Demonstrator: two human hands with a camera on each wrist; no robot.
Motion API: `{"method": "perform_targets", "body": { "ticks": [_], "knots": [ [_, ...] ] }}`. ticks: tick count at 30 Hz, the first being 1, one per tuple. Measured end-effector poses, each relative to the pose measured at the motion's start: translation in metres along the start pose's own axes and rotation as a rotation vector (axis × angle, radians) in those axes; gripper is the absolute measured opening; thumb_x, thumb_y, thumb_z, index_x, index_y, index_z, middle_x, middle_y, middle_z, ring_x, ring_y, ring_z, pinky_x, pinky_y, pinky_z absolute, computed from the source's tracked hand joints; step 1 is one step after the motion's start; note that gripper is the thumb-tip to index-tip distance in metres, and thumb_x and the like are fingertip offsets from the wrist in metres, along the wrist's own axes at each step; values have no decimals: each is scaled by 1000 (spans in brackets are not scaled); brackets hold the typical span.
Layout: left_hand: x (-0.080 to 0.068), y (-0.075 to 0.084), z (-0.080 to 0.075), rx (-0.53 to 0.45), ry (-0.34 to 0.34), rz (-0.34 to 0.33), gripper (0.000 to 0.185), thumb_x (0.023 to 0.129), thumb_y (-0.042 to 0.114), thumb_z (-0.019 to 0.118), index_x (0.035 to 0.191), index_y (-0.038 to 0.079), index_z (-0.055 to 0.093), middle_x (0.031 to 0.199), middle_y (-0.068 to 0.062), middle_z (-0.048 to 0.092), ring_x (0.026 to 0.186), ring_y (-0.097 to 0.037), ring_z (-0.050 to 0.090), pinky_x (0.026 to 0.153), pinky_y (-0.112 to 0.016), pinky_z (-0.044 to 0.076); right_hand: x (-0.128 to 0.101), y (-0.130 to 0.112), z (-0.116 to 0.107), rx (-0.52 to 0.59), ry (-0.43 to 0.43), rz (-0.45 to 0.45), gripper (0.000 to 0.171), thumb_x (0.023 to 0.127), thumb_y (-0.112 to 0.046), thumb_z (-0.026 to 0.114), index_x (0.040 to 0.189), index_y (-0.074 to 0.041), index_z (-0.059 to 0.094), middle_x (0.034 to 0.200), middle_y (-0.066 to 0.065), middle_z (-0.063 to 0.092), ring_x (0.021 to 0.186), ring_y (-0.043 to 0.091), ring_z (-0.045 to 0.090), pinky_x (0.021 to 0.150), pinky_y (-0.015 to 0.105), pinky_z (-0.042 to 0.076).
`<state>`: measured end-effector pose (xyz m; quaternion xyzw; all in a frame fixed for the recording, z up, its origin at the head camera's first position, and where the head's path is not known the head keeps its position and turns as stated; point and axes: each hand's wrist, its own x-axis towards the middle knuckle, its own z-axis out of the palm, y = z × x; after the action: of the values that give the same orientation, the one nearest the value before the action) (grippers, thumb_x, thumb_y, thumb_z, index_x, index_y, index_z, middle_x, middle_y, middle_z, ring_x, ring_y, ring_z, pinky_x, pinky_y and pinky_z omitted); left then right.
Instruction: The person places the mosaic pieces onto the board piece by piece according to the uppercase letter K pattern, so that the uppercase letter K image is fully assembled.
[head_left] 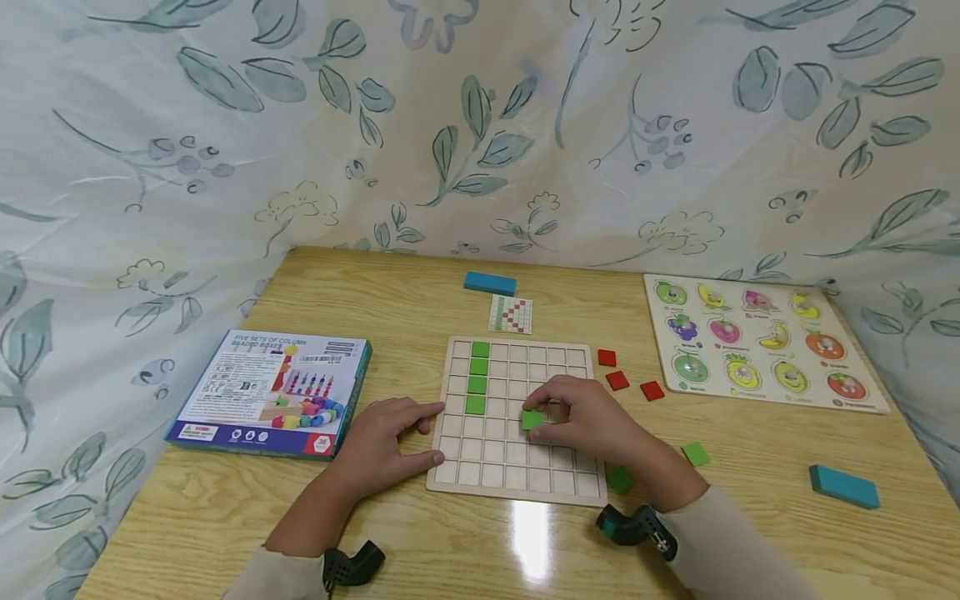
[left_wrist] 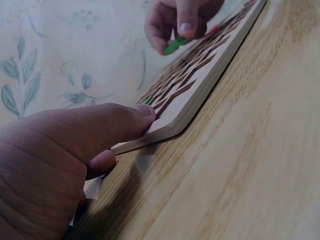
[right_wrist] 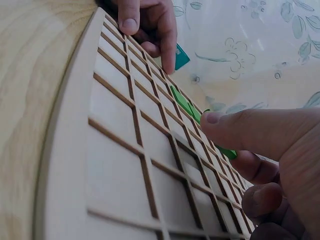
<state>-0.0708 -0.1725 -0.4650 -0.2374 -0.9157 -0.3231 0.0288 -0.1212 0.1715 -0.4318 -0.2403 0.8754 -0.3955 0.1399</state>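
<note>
A wooden grid board lies flat on the table between the hands. Several green square tiles fill the upper cells of its second column from the left. My right hand pinches another green tile between thumb and fingers over the middle of the grid; the right wrist view shows this tile partly behind the thumb. At the board's left edge, my left hand touches the rim with index finger and thumb extended. In the left wrist view, that thumb presses near the board's corner.
Red tiles and loose green tiles lie right of the board. Behind it are a pattern card and a blue block. A boxed toy set is left; a fruit puzzle and another blue block are right.
</note>
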Motion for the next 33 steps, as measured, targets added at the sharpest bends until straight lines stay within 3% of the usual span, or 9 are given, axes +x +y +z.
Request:
{"method": "perform_targets", "body": {
  "ticks": [4,9,17,24,33],
  "knots": [
    [0,0,0,-4,-4,-5,62,82,42,92,137,19,75,96,18,61,82,-5,49,80,-35,44,4,-4,6,-3,-3,-22,31,84,-26,94,111,-28,80,109,-14,71,88,17,57,77,31,49],
    [0,2,-2,-1,-10,-15,62,82,41,93,137,20,75,97,18,61,83,-5,49,81,-36,44,8,-10,13,11,-6,-38,31,84,-25,94,111,-28,79,114,-15,72,102,13,61,91,36,51],
    [0,3,-2,2,-15,-27,62,82,41,92,138,21,75,96,19,60,83,-4,49,82,-36,44,15,-15,24,3,1,-67,30,84,-25,94,111,-28,79,110,-17,71,89,11,59,80,31,51],
    [0,2,-1,0,-16,-26,62,83,41,92,138,21,74,96,19,60,84,-4,50,82,-36,45,21,-22,34,-1,-3,-96,29,86,-24,92,112,-26,80,112,-15,72,102,9,63,92,36,52],
    [0,1,-1,0,-10,-16,62,82,41,92,138,21,74,96,19,60,83,-4,50,81,-35,45,26,-32,44,-48,12,-106,28,87,-24,91,111,-24,80,110,-16,72,98,9,62,92,38,52]
  ]
}}
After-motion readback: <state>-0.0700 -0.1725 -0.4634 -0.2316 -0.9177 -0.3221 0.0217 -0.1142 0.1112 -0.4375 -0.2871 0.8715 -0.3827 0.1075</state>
